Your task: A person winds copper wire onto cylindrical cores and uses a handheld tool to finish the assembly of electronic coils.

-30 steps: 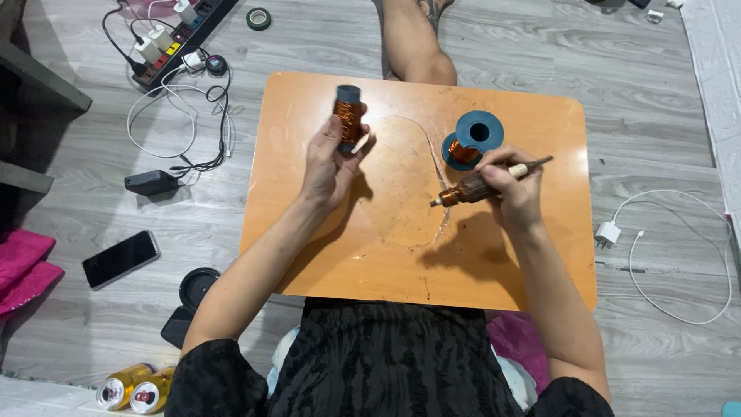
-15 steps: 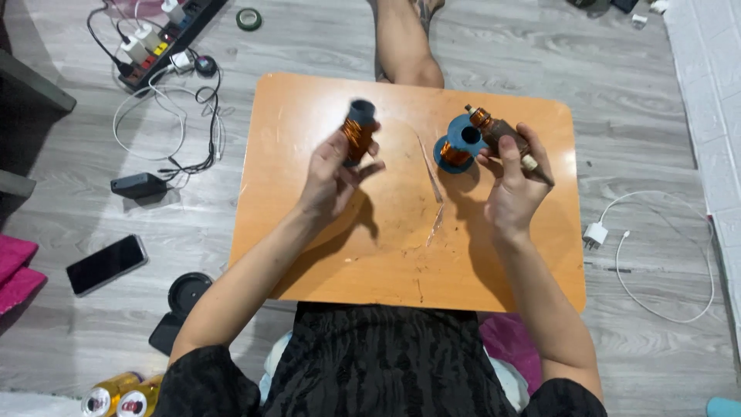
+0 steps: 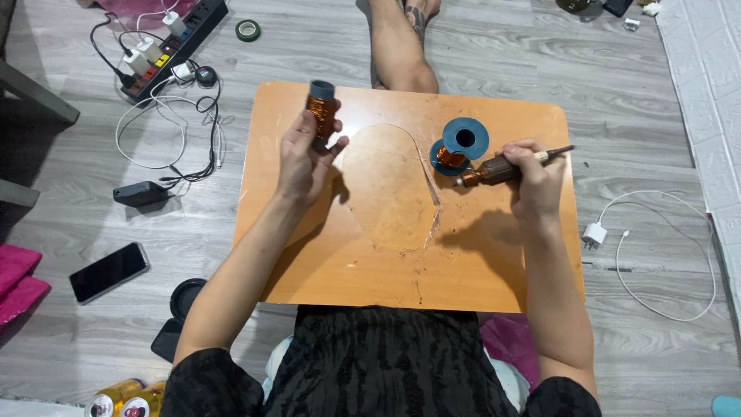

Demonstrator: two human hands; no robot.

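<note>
Grey floorboards surround an orange tabletop: left hand clamps a copper-wire spool, right hand grips a motor rotor beside a blue spool near the far edge.

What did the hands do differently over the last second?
The right hand lifted its small motor part up beside the blue spool, then lowered it again. The left hand holds its copper wire spool as before; the blue spool stayed put.
</note>
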